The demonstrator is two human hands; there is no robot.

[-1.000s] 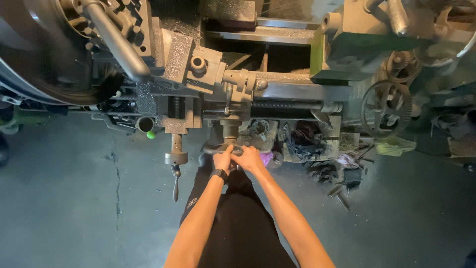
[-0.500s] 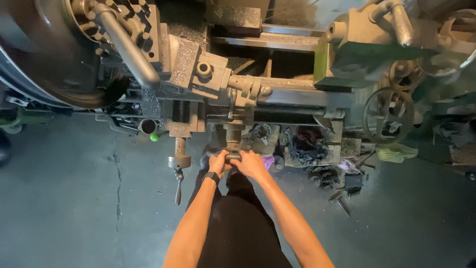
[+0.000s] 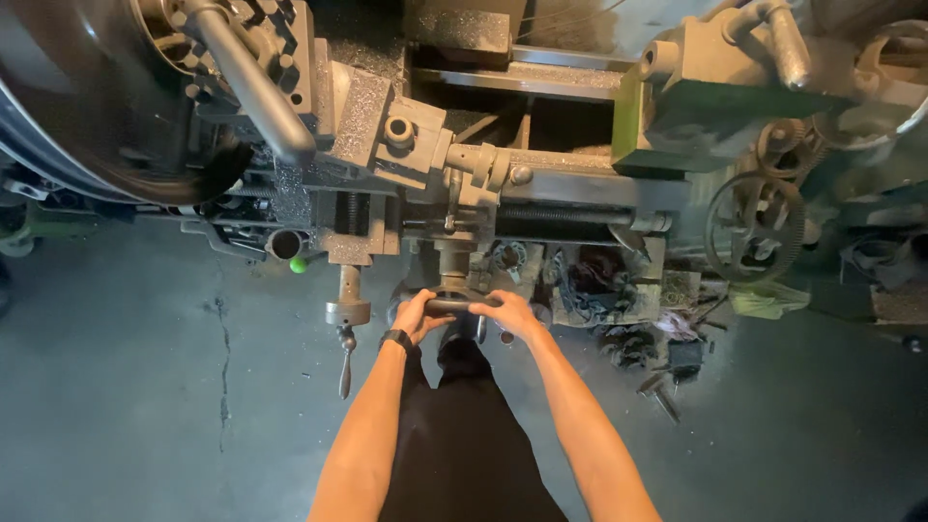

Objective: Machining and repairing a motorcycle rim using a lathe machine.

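I stand at a big lathe and look down on it. My left hand and my right hand both grip a round metal handwheel at the front of the carriage, one on each side of its rim. A dark band sits on my left wrist. To the left of my left hand hangs a crank handle on a short shaft. The large chuck fills the upper left, with a long steel bar clamped in it.
The green tailstock sits at the upper right, with a spoked handwheel below it. Scrap parts and tools lie on the grey concrete floor under the bed. A small green ball knob sticks out at the left.
The view has drifted down slightly, so the machine sits higher in frame. My hands stay on the handwheel and have shifted along its rim, now further apart on either side.
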